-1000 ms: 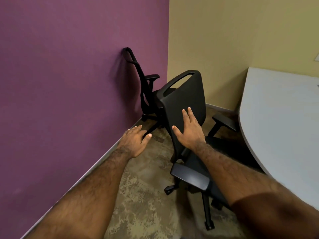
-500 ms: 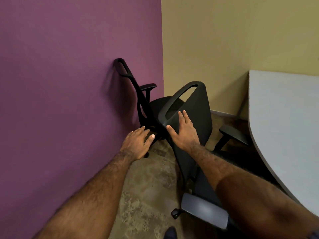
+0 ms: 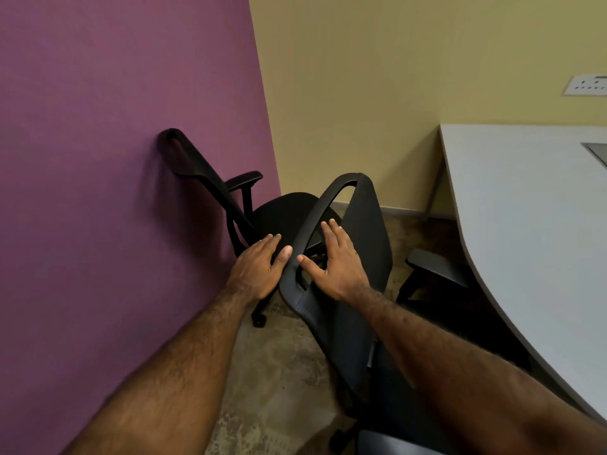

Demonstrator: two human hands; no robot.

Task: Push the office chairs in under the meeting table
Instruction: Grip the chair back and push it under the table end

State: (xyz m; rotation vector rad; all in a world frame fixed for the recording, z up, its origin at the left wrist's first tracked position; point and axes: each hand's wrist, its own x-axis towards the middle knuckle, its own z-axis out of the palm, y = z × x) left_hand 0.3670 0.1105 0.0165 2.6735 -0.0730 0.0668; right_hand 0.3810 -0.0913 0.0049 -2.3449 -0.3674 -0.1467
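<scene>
A: Where are your hands?

B: My right hand [image 3: 338,262] lies flat, fingers straight, on the near black mesh-backed office chair [image 3: 348,290]; my left hand [image 3: 261,266] rests relaxed beside its frame.

A: Is it under the table?

B: Not yet, it's beside the pale grey curved meeting table [image 3: 532,231]. The second black chair [image 3: 259,211] leans against the purple wall [image 3: 98,159], untouched.

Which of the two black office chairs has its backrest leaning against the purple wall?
The far chair, in the corner: its backrest top touches the purple wall. The near chair, under both hands, stands by the table.
</scene>
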